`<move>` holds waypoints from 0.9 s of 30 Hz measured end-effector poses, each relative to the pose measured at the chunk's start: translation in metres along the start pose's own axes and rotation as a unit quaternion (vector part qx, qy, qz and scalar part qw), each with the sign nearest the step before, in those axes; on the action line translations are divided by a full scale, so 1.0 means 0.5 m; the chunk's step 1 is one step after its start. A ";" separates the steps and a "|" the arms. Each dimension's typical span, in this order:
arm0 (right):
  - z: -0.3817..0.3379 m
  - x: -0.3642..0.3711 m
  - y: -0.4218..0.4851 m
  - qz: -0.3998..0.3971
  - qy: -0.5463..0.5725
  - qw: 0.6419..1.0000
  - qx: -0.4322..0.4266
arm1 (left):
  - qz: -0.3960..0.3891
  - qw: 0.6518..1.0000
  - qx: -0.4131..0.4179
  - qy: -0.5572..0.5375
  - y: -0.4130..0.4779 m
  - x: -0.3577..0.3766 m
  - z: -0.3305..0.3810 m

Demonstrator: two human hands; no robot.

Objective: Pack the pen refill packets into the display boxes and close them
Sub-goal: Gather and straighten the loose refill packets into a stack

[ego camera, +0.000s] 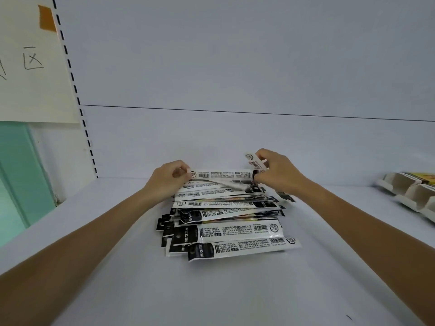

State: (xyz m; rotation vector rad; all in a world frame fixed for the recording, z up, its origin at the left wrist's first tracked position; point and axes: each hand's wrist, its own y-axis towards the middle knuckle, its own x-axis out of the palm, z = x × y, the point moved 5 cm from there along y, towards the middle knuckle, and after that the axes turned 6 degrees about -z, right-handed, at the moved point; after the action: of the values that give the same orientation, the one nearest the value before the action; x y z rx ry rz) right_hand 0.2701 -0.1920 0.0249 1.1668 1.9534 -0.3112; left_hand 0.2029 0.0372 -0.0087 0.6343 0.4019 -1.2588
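A loose pile of black-and-white pen refill packets point(226, 222) lies in the middle of the white shelf, long sides running left to right. My left hand point(168, 177) pinches the left end of the farthest packet point(223, 174) at the back of the pile. My right hand point(276, 169) curls over the right end of that same packet and also holds another packet point(255, 162) that sticks up and to the left from its fingers. Open cardboard display boxes point(409, 196) lie at the far right edge of the shelf, apart from both hands.
The white shelf surface point(235, 290) runs forward to me, with a white back wall point(235, 137) close behind the pile. A slotted shelf upright point(80, 109) and a paper sign point(33, 67) stand at the left. A teal panel point(16, 172) lies beyond the shelf's left edge.
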 end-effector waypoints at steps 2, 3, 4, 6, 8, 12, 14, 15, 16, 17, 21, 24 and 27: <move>0.000 -0.002 -0.003 -0.064 0.007 0.998 0.021 | 0.016 1.000 -0.004 0.020 -0.009 -0.007 -0.005; 0.002 -0.003 -0.005 -0.080 0.006 0.996 0.031 | 0.013 1.000 -0.006 0.022 -0.012 -0.009 -0.007; 0.003 -0.005 -0.008 -0.077 0.006 0.996 0.036 | 0.000 1.000 -0.004 0.025 -0.015 -0.010 -0.007; -0.008 -0.007 -0.015 -0.041 0.001 0.999 0.019 | -0.036 0.999 0.008 0.030 -0.018 -0.005 -0.004; -0.039 0.000 -0.024 -0.013 -0.012 1.000 -0.024 | -0.053 0.998 0.008 0.015 -0.022 0.000 0.003; -0.103 0.038 -0.031 -0.050 -0.079 0.993 -0.072 | -0.026 0.997 -0.012 -0.079 -0.021 -0.006 0.005; -0.115 0.061 -0.032 -0.106 -0.105 0.988 -0.041 | -0.021 0.987 -0.016 -0.161 -0.026 -0.008 0.006; -0.119 0.071 -0.034 -0.133 -0.114 0.984 -0.018 | -0.024 0.979 -0.016 -0.202 -0.030 -0.006 0.007; -0.124 0.076 -0.038 -0.151 -0.108 0.983 -0.001 | -0.022 0.974 -0.012 -0.227 -0.036 -0.005 0.008; -0.127 0.074 -0.042 -0.156 -0.081 0.984 0.009 | -0.015 0.972 -0.003 -0.233 -0.040 -0.006 0.008; -0.080 -0.003 -0.049 -0.032 0.031 0.997 0.063 | 0.037 0.981 -0.054 -0.181 -0.048 -0.027 -0.013; 0.013 -0.034 -0.070 0.061 0.070 0.983 0.159 | 0.038 0.969 -0.116 -0.216 -0.056 -0.036 -0.034; 0.053 0.009 -0.093 0.040 0.087 0.976 0.195 | 0.015 0.962 -0.128 -0.243 -0.065 -0.014 -0.024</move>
State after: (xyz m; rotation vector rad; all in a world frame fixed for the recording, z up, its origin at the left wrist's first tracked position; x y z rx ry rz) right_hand 0.2446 -0.2296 -0.0041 1.5666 2.0456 -0.5866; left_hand 0.1703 0.0444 -0.0207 0.0999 0.1393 -1.2586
